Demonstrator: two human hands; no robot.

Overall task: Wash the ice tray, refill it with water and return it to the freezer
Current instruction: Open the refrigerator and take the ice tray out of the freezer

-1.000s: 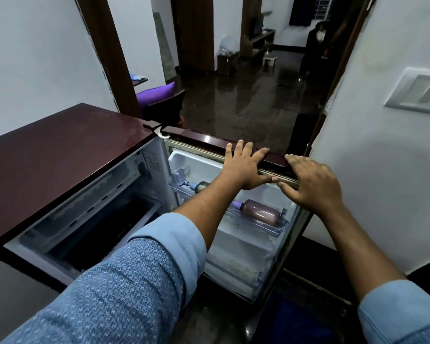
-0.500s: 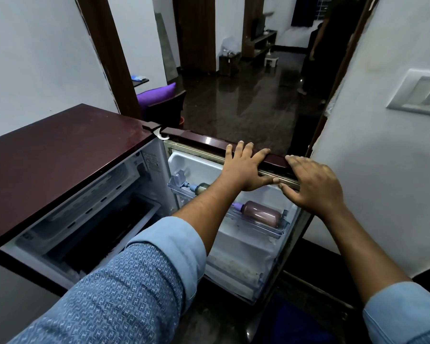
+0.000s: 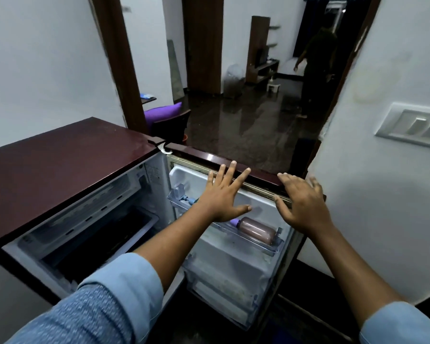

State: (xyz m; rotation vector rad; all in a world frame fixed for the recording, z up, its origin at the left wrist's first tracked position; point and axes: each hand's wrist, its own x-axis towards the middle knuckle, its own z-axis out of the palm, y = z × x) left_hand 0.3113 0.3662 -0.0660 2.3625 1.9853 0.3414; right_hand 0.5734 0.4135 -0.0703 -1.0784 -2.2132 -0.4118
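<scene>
A small maroon fridge (image 3: 60, 167) stands at the left with its door (image 3: 258, 176) swung open to the right. The freezer compartment (image 3: 90, 232) at the fridge's top is dark inside, and no ice tray shows anywhere. My left hand (image 3: 224, 194) is spread flat, fingertips at the door's top edge, holding nothing. My right hand (image 3: 303, 202) hovers over the same edge further right, fingers apart and a little blurred.
The door shelf (image 3: 236, 229) holds a brownish bottle (image 3: 256, 230) lying on its side. A white wall with a switch plate (image 3: 412, 125) is close on the right. Beyond the doorway, a person (image 3: 315, 63) stands on a dark glossy floor (image 3: 246, 130).
Both hands have opened and lifted off the door's top edge, fingers now spread. The view has tilted up slightly. The person in the far room has moved.
</scene>
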